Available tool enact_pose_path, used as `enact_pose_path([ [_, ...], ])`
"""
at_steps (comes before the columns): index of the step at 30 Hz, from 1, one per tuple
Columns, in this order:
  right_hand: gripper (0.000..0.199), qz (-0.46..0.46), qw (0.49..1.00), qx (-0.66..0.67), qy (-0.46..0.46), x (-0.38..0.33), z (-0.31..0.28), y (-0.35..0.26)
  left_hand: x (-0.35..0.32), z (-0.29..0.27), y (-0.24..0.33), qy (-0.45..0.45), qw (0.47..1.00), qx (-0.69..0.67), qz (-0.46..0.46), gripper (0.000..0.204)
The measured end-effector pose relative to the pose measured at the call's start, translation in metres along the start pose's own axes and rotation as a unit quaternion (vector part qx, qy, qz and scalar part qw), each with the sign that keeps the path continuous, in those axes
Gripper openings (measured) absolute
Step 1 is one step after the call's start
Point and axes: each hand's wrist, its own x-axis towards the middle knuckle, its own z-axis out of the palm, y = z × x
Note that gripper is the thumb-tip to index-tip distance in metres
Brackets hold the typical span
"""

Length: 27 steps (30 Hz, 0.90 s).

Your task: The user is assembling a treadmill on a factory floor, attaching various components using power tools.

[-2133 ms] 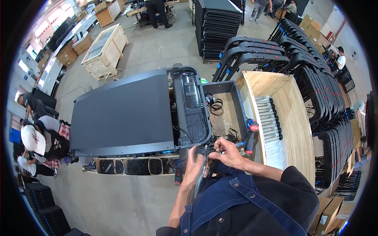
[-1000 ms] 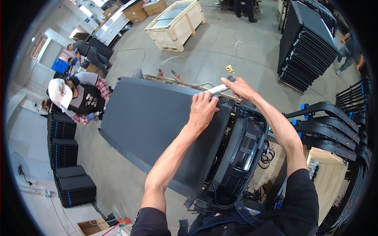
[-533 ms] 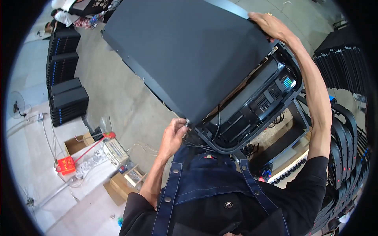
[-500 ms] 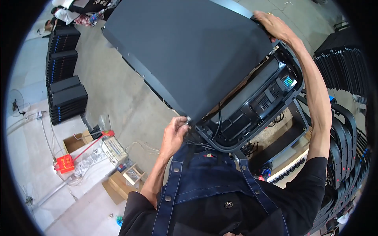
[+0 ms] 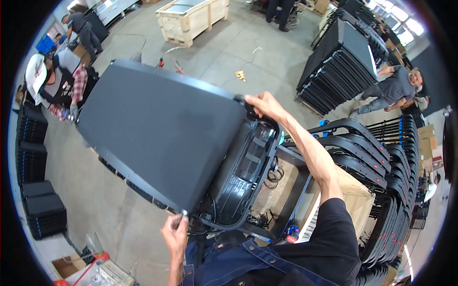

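A large treadmill deck with a dark belt (image 5: pixel 162 138) lies across the middle, tilted over a black treadmill frame (image 5: pixel 243 167) whose open end shows motor parts. My left hand (image 5: pixel 175 233) pinches a small silver metal end piece (image 5: pixel 184 213) at the deck's near corner. At the right corner my right hand (image 5: pixel 263 105) curls over the dark edge, its fingertips partly hidden. A co-worker's gloved hand (image 5: pixel 72 113) is at the deck's far left end.
Below the frame stands a dark stand (image 5: pixel 291 195) with cables. Stacked dark boards (image 5: pixel 336 71) and curved black frames (image 5: pixel 358 143) fill the right side. A wooden crate (image 5: pixel 191 21) stands at the back. Another person (image 5: pixel 396 90) is at the far right.
My view has swung up and to the right, bringing in the crate, the board stack and more people. Both hands keep their holds on the deck's corners.
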Motion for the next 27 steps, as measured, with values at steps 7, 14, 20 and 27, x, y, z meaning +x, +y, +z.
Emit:
enact_pose_path([
  [7,0.047,0.055,0.994,0.091,0.028,-0.024,0.006,0.058,-0.032,0.037,-0.003,-0.01,0.999,0.01,0.041,0.011],
  [14,0.043,0.04,0.969,0.153,0.19,-0.028,0.04,0.07,-0.028,0.037,-0.004,0.0,0.942,0.199,0.269,0.012],
  [20,0.044,0.013,0.976,0.12,0.181,-0.016,0.021,0.084,-0.007,0.055,-0.016,-0.048,0.954,0.233,0.183,0.02],
  [27,0.033,-0.07,0.924,0.244,0.286,-0.061,0.065,0.078,0.002,0.044,-0.023,-0.044,0.938,0.286,0.191,0.029],
])
